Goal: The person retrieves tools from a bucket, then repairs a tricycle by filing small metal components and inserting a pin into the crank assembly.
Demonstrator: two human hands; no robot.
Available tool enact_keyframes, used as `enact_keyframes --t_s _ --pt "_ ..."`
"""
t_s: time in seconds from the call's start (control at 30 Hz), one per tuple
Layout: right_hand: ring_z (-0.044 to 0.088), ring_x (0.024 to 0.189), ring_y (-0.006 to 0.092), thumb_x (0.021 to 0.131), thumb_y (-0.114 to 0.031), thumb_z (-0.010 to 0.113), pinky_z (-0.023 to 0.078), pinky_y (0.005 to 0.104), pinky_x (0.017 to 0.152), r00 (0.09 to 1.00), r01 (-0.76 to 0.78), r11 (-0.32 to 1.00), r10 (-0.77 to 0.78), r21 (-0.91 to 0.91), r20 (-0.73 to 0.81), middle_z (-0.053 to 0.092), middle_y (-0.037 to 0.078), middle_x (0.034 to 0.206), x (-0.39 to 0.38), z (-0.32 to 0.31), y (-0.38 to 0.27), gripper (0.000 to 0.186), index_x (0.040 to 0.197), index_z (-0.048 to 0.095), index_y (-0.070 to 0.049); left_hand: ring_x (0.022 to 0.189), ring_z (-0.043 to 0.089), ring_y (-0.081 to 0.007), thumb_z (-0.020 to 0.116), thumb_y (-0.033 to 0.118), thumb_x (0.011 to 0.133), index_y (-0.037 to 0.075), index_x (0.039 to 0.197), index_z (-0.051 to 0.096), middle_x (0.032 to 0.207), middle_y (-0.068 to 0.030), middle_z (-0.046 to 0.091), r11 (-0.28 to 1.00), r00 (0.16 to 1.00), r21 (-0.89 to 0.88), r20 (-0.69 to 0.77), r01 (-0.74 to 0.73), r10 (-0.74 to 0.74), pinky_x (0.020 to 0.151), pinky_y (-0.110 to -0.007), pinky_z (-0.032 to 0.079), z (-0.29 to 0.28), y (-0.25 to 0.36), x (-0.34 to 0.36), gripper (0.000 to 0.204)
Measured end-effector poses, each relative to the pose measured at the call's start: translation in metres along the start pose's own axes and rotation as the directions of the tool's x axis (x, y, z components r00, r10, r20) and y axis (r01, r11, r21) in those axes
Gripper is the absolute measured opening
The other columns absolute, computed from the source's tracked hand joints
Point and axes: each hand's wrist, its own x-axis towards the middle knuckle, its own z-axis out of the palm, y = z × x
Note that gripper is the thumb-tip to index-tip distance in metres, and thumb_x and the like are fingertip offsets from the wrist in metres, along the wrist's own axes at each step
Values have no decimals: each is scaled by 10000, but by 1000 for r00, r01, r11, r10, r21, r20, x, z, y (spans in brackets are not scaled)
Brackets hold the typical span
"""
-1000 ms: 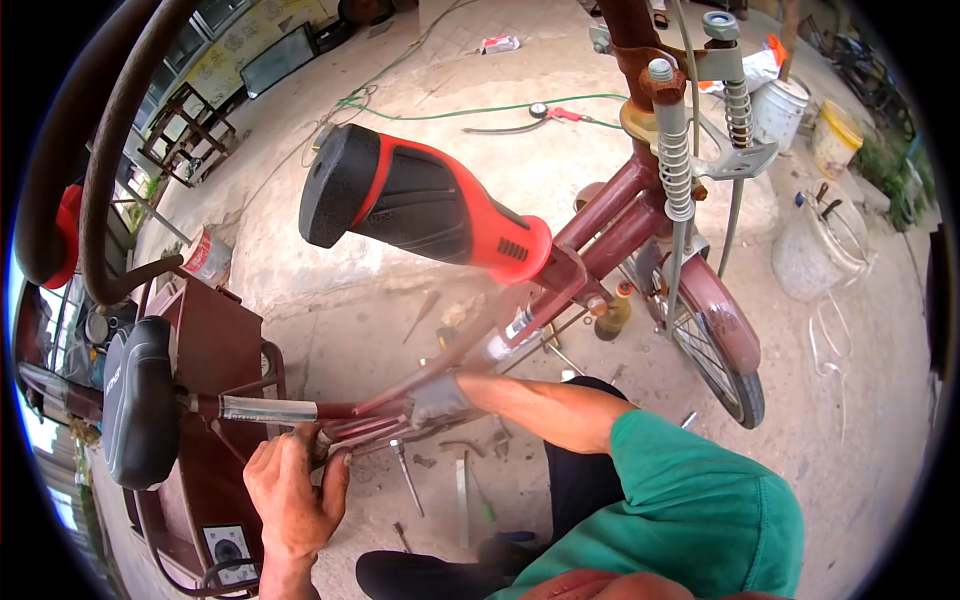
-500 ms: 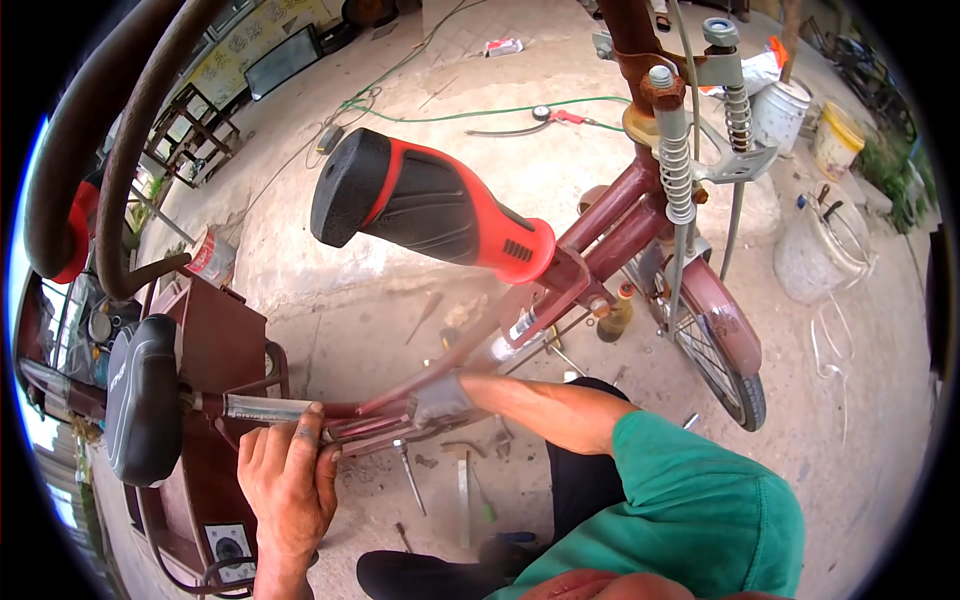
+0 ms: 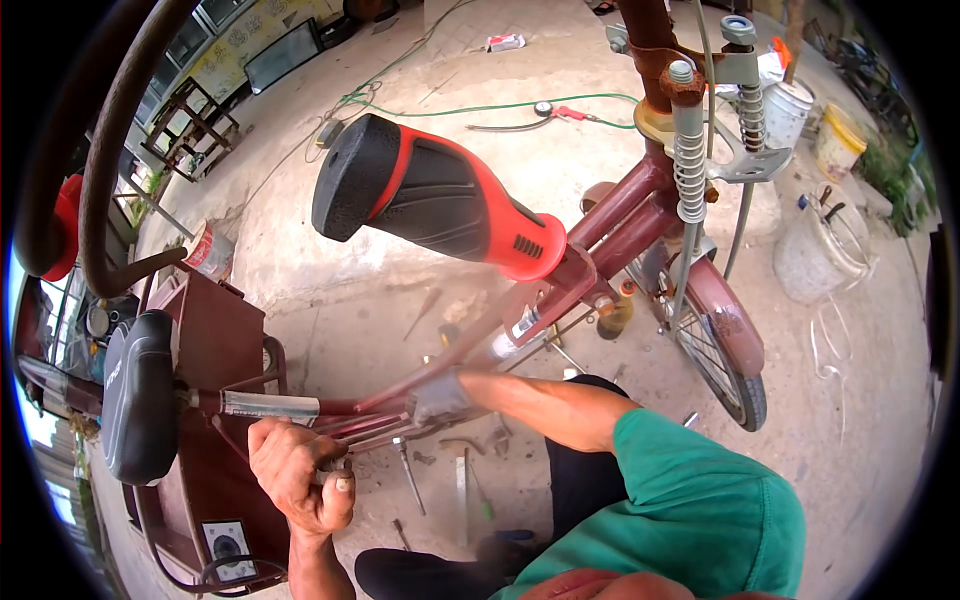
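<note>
My left hand (image 3: 300,472) is closed just below the dark red frame tube (image 3: 345,408) near the saddle. A small grey metal piece (image 3: 332,466) shows between its thumb and curled fingers; its kind is unclear. My right forearm (image 3: 555,410) reaches left to the lower frame tubes. A blurred grey patch (image 3: 438,398) covers the right hand's place, so its fingers cannot be made out. The black saddle (image 3: 140,400) is left of my left hand. A red and black handlebar grip (image 3: 440,200) stands large above the frame.
Tools lie on the concrete below the frame, among them a socket wrench (image 3: 408,475) and a hammer (image 3: 461,480). The front wheel (image 3: 720,370) is at right. Buckets (image 3: 815,250) stand farther right. A green air hose (image 3: 480,114) crosses the ground beyond.
My left hand has come off the tube, moved slightly right and down, and turned into a closed fist. The metal piece now shows at its thumb. My right arm has hardly moved.
</note>
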Motion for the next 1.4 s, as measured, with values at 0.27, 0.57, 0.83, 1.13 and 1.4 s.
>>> enact_keyframes --t_s 0.27,0.57,0.83,1.13,1.4 --pt "550 725 12 887 193 460 437 197 575 996 -61 980 71 191 -48 704 -22 1255 -21 31 -92 748 1558 529 -128 741 582 -251 542 376 984 27 818 628 797 -95 636 985 992 123 10 120 -122 1075 -476 412 -1 12 -10 397" --pt "543 690 25 964 153 377 409 224 546 993 -97 988 88 121 80 685 -31 1030 14 -36 71 726 1628 413 -140 825 608 -247 634 361 885 67 735 637 773 -57 620 988 982 -67 -116 141 -148 1126 -468 297 27 17 -7 330" --pt "460 602 29 868 200 449 358 228 501 998 44 992 -50 122 47 639 -46 888 -3 -6 5 801 1593 480 -140 784 624 -225 679 392 807 93 690 660 731 -37 613 983 995 -166 -39 84 -91 1119 -471 312 9 7 -9 322" --pt "505 695 15 876 185 485 402 194 574 996 -91 979 88 183 28 686 -52 1034 8 -15 37 803 1619 428 -112 1081 632 -298 645 535 898 71 855 620 974 -79 650 971 984 161 -68 175 -166 1245 -580 170 15 21 -29 467" --pt "614 835 44 1086 -101 476 492 194 655 902 -228 939 104 258 420 676 -41 1126 35 -59 97 557 1634 387 -145 1066 622 -279 741 436 777 129 664 529 933 -27 651 985 994 145 -63 94 -86 1229 -591 186 32 33 -27 390"
